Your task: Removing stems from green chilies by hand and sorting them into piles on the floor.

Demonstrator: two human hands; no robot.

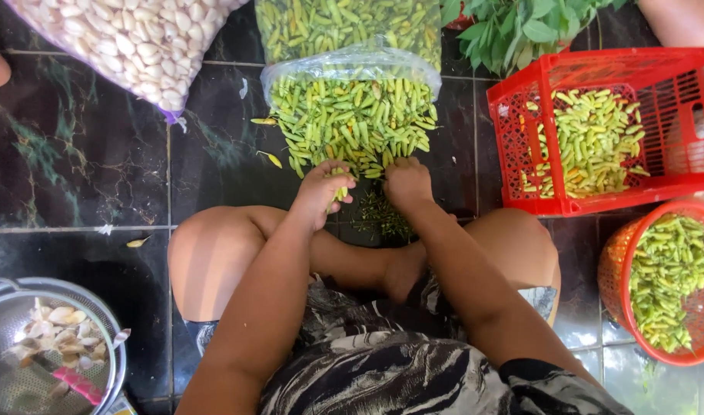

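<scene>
Chillies (352, 123), green and heaped on an opened plastic bag (350, 61), lie on the floor (75, 154) just ahead of both hands. My left hand (323, 188) pinches one chilli; my right hand (406, 183) is curled, fingers pressed into the heap's near edge. Destemming looks underway: stems (383, 215) pile beneath my right hand. A red crate (598, 204) sits to its right, open floor left of my left hand.

Three clear plastic bags lie on the dark tiled floor: one of pale peeled garlic cloves (137, 38) at top left, two of green chillies (352, 111) (the nearer one open) at top centre.
</scene>
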